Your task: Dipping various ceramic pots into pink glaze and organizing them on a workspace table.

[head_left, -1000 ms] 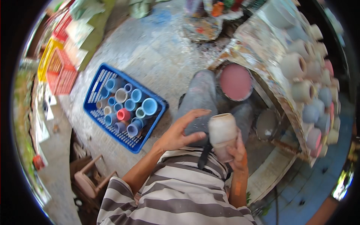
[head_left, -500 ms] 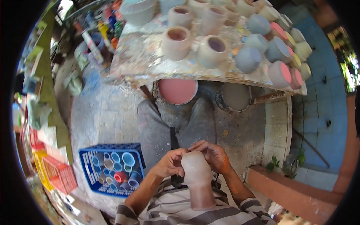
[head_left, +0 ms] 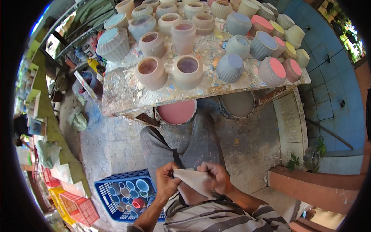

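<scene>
Low in front of my lap, a thin, pale beige piece (head_left: 193, 181) with a browner lower part stretches between my hands in a drooping triangle. It looks soft, like a cloth or rubber sheet, but its exact kind cannot be made out. My left hand (head_left: 167, 182) pinches its left upper corner, thumb and fingers pressed together. My right hand (head_left: 217, 177) grips the right side with bent fingers, slightly smeared by motion. The lower end of the piece hangs close to my striped shirt.
Ahead stands a paint-crusted table (head_left: 119, 87) holding many pale pots, some with pink, yellow or blue faces. Beneath are buckets of pink liquid (head_left: 176, 111) and grey liquid (head_left: 238, 103). A blue crate (head_left: 101, 193) of small pots sits left; a brick-red ledge (head_left: 309, 189) runs right.
The piece went from a rounded, bulging shape to a flat one drawn out between my hands. My hands moved slightly lower. The view tilted up, showing more of the table.
</scene>
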Available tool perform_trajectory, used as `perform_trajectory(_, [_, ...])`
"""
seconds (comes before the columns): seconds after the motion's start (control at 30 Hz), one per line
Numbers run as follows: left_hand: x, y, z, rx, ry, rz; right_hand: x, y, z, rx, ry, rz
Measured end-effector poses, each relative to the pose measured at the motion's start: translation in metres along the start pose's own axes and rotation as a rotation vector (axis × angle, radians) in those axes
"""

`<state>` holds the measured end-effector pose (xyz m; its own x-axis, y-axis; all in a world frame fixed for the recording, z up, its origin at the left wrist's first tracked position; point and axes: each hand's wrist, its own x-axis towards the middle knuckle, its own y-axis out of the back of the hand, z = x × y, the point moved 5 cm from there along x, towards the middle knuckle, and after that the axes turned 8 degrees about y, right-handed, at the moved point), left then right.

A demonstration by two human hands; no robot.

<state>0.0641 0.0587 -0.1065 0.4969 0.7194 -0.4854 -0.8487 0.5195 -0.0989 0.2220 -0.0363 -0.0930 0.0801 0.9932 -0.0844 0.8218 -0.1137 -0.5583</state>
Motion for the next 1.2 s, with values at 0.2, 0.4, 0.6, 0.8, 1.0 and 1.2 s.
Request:
perform_trajectory(0.2, [0.056,0.019,-0.010,-0.027,-0.256,0.223,0.015,-0.043,-0.006,-0.503,0.159,0.144])
perform_trajectory(0.4, [0.066,0.011,0.016,0.436,-0.490,0.771,0.071,0.003,0.001,-0.934,0.437,0.366])
perform_trajectory(0.6, [0.063,-0.010,0.016,0.475,-0.655,0.773,0.098,0.024,0.015,-1.175,0.585,0.441])
perform_trajectory(0.8, [0.116,0.052,-0.001,0.223,-0.367,0.520,0.055,-0.037,0.016,-1.297,0.483,0.191])
perform_trajectory(1.0, [0.084,0.010,-0.003,0.359,0.019,-0.095,0.057,0.014,-0.001,-1.272,0.481,0.011])
perform_trajectory(1.2, [0.035,0.026,0.037,-0.165,-0.149,-0.155,0.050,0.059,-0.095,-0.951,0.609,0.398])
